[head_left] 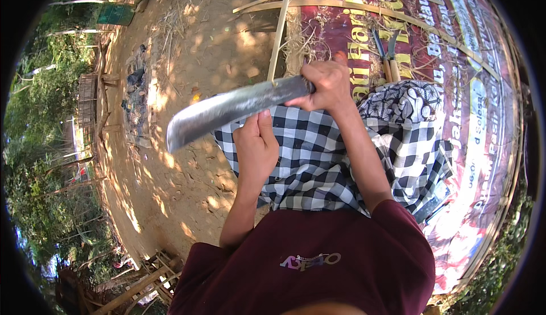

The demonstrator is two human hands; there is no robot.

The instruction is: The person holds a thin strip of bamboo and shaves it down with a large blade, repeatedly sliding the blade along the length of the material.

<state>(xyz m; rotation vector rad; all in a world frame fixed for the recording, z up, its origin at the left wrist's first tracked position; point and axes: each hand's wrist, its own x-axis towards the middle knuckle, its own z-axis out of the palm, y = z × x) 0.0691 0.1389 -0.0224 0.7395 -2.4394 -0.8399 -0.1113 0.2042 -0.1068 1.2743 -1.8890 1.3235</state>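
Observation:
My right hand [329,84] is wrapped round the handle of a broad machete [233,107], whose steel blade points left across the front of my lap. Just below the blade, my left hand [256,147] is closed, thumb up against its lower edge. A long, pale bamboo strip [280,33] runs from the top of the view down behind the blade, in line with my left thumb and fingers, which pinch its near end. The blade hides the stretch where strip and steel meet. A black-and-white checked cloth [301,155] covers my lap.
On the right lies a printed banner [421,42] strewn with curled shavings [310,44] and crossed by bamboo strips [369,7]. Two knives [391,59] with wooden handles rest there, beside a patterned black-and-white cloth [404,101]. Bare earth [193,47] spreads to the left, with trees beyond.

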